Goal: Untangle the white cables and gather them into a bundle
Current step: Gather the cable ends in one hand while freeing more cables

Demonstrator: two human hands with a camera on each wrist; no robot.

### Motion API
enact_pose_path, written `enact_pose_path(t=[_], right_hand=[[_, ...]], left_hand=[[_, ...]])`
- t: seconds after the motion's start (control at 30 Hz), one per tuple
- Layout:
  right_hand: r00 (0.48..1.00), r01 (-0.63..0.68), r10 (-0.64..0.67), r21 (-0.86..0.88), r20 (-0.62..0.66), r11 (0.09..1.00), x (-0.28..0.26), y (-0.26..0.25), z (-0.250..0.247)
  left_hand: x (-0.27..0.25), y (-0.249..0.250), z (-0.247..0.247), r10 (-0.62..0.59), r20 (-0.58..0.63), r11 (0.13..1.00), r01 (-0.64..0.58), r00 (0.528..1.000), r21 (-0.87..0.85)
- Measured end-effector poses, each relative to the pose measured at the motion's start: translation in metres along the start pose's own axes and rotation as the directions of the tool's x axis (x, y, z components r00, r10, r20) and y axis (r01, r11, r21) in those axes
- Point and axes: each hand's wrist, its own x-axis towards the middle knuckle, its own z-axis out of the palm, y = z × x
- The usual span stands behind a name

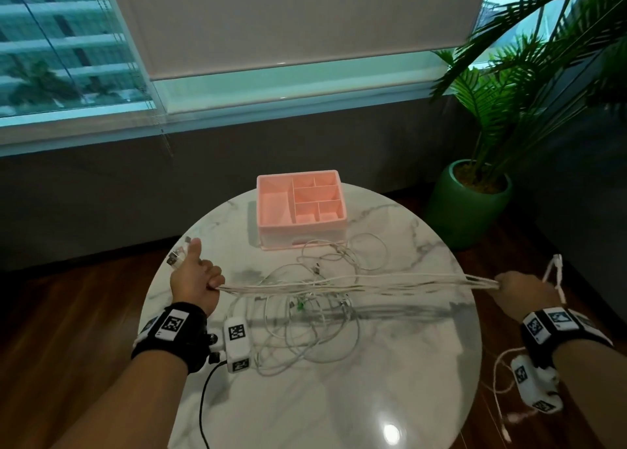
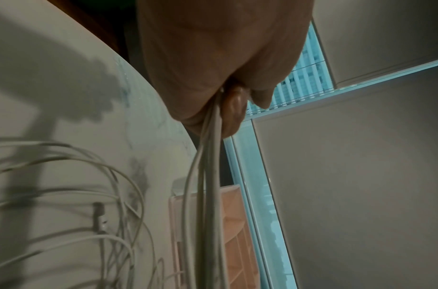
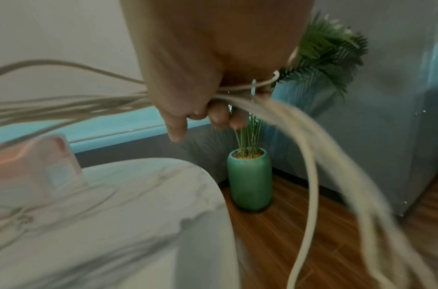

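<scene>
Several white cables (image 1: 356, 283) stretch taut across the round marble table (image 1: 339, 397) between my two hands. My left hand (image 1: 196, 279) grips one end in a fist at the table's left edge, with USB plugs (image 1: 176, 256) sticking out past the thumb. My right hand (image 1: 522, 290) grips the other end beyond the right edge; loose ends (image 1: 556, 272) rise above it and more hang below the wrist. A tangle of white cables (image 1: 305, 329) still lies on the table under the taut strands. In the wrist views each fist closes round the strands (image 2: 210, 156) (image 3: 237, 95).
A pink compartment organiser (image 1: 302, 207) stands at the table's far side. A potted palm in a green pot (image 1: 471, 204) stands on the wooden floor to the right. A black lead (image 1: 203, 397) runs from my left wrist camera across the table's near left.
</scene>
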Motion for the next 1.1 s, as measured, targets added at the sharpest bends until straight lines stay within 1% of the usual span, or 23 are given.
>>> enact_pose_path(t=[0.03,0.07,0.13,0.17,0.27,0.33,0.43,0.47,0.5,0.53,0.57,0.6,0.63,0.67,0.7,0.73,0.77,0.8,0.9,0.93,1.0,1.1], right_hand=[[0.999,-0.005,0.005,-0.004,0.037,1.000,0.001,-0.001,0.012],[0.996,-0.004,0.000,0.040,0.094,0.999,0.002,-0.003,0.024],[0.974,0.015,-0.034,0.083,0.222,0.996,0.002,-0.010,0.050],[0.963,0.028,-0.049,0.081,0.264,0.996,0.001,-0.014,0.060],[0.944,0.098,-0.093,-0.002,0.317,0.995,0.001,-0.031,0.084],[0.938,0.170,-0.126,-0.112,0.323,0.979,-0.005,-0.053,0.081],[0.914,0.290,-0.194,-0.240,0.356,0.926,-0.009,-0.094,0.054],[0.903,0.310,-0.218,-0.210,0.369,0.927,-0.012,-0.110,0.042],[0.891,0.341,-0.280,-0.121,0.357,0.932,-0.016,-0.128,0.028],[0.873,0.410,-0.391,-0.006,0.291,0.912,-0.021,-0.149,0.015],[0.832,0.514,-0.527,0.118,0.174,0.850,-0.030,-0.170,0.002],[0.761,0.628,-0.648,0.213,0.033,0.748,-0.045,-0.193,-0.011],[0.670,0.727,-0.737,0.281,-0.092,0.626,-0.059,-0.215,-0.020],[0.583,0.798,-0.795,0.297,-0.165,0.524,-0.075,-0.236,-0.025],[0.522,0.839,-0.831,0.291,-0.193,0.460,-0.088,-0.254,-0.024],[0.479,0.864,-0.854,0.277,-0.201,0.420,-0.095,-0.268,-0.019],[0.459,0.878,-0.867,0.249,-0.193,0.409,-0.100,-0.277,-0.010],[0.474,0.870,-0.864,0.237,-0.171,0.431,-0.099,-0.280,0.001],[0.613,0.778,-0.779,0.275,-0.132,0.565,-0.083,-0.261,0.032],[0.643,0.756,-0.757,0.253,-0.114,0.604,-0.076,-0.249,0.038],[0.666,0.733,-0.745,0.217,-0.038,0.644,-0.064,-0.226,0.048],[0.695,0.672,-0.714,0.274,0.087,0.688,-0.047,-0.196,0.054]], left_hand=[[-0.001,-0.002,-0.003,-0.008,0.004,1.000,0.008,1.000,-0.002],[-0.001,-0.003,-0.007,-0.017,0.001,1.000,0.017,1.000,-0.010],[-0.001,-0.005,-0.013,-0.038,-0.021,0.999,0.038,0.999,-0.022],[-0.002,-0.005,-0.013,-0.036,-0.032,0.999,0.035,0.999,-0.019],[-0.007,-0.003,-0.007,0.023,-0.049,1.000,-0.023,0.999,0.000],[-0.013,0.002,0.002,0.056,-0.047,0.998,-0.056,0.997,0.004],[-0.021,0.010,0.018,0.087,-0.022,0.996,-0.087,0.996,0.000],[-0.025,0.011,0.025,0.094,-0.011,0.996,-0.094,0.995,-0.001],[-0.029,0.012,0.032,0.102,0.001,0.995,-0.102,0.995,-0.003],[-0.033,0.013,0.039,0.110,0.015,0.994,-0.109,0.994,-0.005],[-0.038,0.013,0.046,0.112,0.031,0.994,-0.112,0.993,-0.006],[-0.043,0.012,0.055,0.109,0.048,0.994,-0.108,0.993,-0.006],[-0.049,0.010,0.063,0.103,0.063,0.995,-0.103,0.993,-0.009],[-0.054,0.009,0.072,0.099,0.072,0.995,-0.098,0.992,-0.016],[-0.059,0.008,0.080,0.098,0.081,0.995,-0.096,0.992,-0.030],[-0.062,0.009,0.086,0.099,0.088,0.994,-0.095,0.991,-0.047],[-0.064,0.010,0.091,0.102,0.090,0.993,-0.096,0.991,-0.064],[-0.063,0.012,0.093,0.108,0.085,0.992,-0.102,0.991,-0.078],[-0.050,0.022,0.087,0.126,0.035,0.987,-0.122,0.991,-0.105],[-0.043,0.023,0.082,0.123,0.017,0.987,-0.120,0.992,-0.109],[-0.032,0.019,0.069,0.108,-0.009,0.989,-0.108,0.994,-0.098],[-0.025,-0.006,0.055,0.054,0.006,0.999,-0.054,0.999,-0.005]])
